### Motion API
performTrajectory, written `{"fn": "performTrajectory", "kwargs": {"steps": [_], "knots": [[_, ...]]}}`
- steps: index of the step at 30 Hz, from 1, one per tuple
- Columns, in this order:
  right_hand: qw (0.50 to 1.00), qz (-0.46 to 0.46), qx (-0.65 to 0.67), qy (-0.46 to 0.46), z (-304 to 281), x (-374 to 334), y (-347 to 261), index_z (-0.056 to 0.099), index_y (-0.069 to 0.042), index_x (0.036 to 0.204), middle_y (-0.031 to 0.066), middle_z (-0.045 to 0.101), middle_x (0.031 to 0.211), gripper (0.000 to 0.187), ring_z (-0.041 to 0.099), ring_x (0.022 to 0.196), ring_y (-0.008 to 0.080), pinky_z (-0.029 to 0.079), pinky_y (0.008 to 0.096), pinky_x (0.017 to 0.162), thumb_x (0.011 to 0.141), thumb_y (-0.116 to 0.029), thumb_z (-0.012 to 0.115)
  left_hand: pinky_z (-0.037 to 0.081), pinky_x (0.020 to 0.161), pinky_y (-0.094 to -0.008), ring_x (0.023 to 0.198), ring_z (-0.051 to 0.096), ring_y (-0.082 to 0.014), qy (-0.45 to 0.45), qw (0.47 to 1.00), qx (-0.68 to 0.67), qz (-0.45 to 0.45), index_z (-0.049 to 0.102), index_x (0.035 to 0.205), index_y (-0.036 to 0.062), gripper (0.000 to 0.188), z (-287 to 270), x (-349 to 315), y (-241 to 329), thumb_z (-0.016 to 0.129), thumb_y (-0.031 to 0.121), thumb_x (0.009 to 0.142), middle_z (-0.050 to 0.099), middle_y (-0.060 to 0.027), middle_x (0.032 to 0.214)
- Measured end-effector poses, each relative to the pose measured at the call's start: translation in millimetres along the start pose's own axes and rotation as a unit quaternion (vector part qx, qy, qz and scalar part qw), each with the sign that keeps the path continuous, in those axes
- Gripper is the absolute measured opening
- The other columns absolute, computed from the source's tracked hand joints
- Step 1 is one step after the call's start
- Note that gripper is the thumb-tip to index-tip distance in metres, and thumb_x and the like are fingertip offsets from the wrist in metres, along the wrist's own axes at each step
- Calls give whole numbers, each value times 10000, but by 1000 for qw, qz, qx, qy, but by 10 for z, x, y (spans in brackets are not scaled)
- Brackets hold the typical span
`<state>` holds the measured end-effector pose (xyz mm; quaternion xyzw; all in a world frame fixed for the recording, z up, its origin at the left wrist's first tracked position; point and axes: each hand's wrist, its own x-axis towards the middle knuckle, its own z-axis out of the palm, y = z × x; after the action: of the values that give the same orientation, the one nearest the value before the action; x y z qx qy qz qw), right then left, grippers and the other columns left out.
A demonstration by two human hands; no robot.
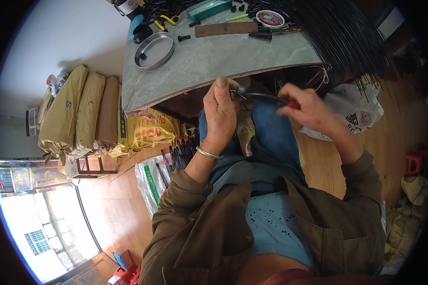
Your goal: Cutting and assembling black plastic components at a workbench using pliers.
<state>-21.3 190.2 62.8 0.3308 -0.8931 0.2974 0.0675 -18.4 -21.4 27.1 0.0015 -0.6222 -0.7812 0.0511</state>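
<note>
My left hand (219, 110) is raised just off the table's front edge, its thumb up and its fingers closed round a small dark part (233, 93). To its right, my right hand (309, 109) grips a tool by its red handle (294, 104). The tool's dark shaft (266, 97) runs left to a rounded, greyish end (241, 90) close against the part. Motion blurs the tool, so I cannot tell its exact kind. Both hands are above my lap, with the fingers of the left partly hidden behind its thumb.
On the grey table (209, 54) are a round metal tray (155, 51), a brown strip (226, 29), yellow-handled pliers (164, 22) and a white dish (270, 19). Long black rods (342, 35) overhang the right side. Wrapped bundles (69, 107) stand left; a white sack (352, 114) lies right.
</note>
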Motion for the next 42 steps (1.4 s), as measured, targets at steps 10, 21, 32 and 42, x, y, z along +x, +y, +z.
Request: {"fn": "performTrajectory", "kwargs": {"steps": [10, 21, 32, 42], "knots": [[841, 224, 348, -347, 38, -105, -146, 479, -3, 1042, 70, 554, 667, 248, 570, 551, 115, 472, 258, 474, 850, -132, 567, 285, 468, -214, 525, 374, -41, 11, 995, 93, 15, 586, 743, 10, 537, -48, 65, -170, 399, 458, 972, 424, 37, 571], [618, 283, 658, -323, 202, -304, -81, 512, -6, 921, 130, 532, 577, 90, 490, 391, 171, 424, 275, 378, 844, -42, 482, 295, 439, -206, 475, 384, -35, 7, 999, 46, 18, 609, 710, 3, 619, -28, -45, 34, 350, 499, 976, 433, 41, 529], [524, 238, 746, -336, 401, -381, 181, 504, 30, 1096, 70, 607, 787, 274, 568, 610, 109, 482, 240, 540, 845, -65, 556, 306, 408, -187, 418, 404, -49, 26, 996, 78, 19, 612, 733, 20, 654, -230, 43, -73, 315, 559, 956, 480, 8, 516], [836, 297, 391, -244, -9, -4, -207, 543, 43, 926, 87, 597, 673, 165, 572, 525, 119, 479, 230, 504, 856, -105, 562, 288, 455, -206, 489, 376, -38, 16, 999, 33, -16, 591, 703, 7, 623, -216, -44, 19, 341, 509, 974, 422, 36, 526]]}}
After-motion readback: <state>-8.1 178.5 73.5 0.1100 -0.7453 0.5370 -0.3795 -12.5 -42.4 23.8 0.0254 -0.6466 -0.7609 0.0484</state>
